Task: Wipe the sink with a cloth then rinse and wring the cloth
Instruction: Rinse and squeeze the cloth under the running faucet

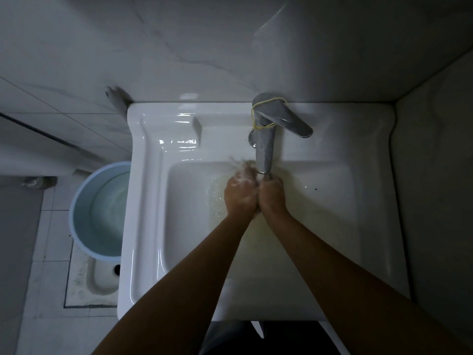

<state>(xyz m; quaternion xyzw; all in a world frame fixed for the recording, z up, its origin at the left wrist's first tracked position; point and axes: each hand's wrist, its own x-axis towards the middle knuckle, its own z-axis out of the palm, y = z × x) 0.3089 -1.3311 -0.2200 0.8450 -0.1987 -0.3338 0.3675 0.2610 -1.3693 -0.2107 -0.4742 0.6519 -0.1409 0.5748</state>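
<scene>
My left hand (240, 194) and my right hand (272, 194) are pressed together, fingers closed, right under the spout of the chrome tap (265, 147). Water runs over the fingertips and splashes to the left. A small pale wet wad, seemingly the cloth (246, 175), shows between the fingertips; the rest of it is hidden inside my hands. Both hands hover over the back of the white sink (151, 201), whose basin floor below them carries yellowish water.
The tap's lever (294, 125) points right, with a yellow rubber band looped around the tap body. A light blue bucket (99, 208) holding water stands on the floor left of the sink. Tiled walls close in behind and on the right.
</scene>
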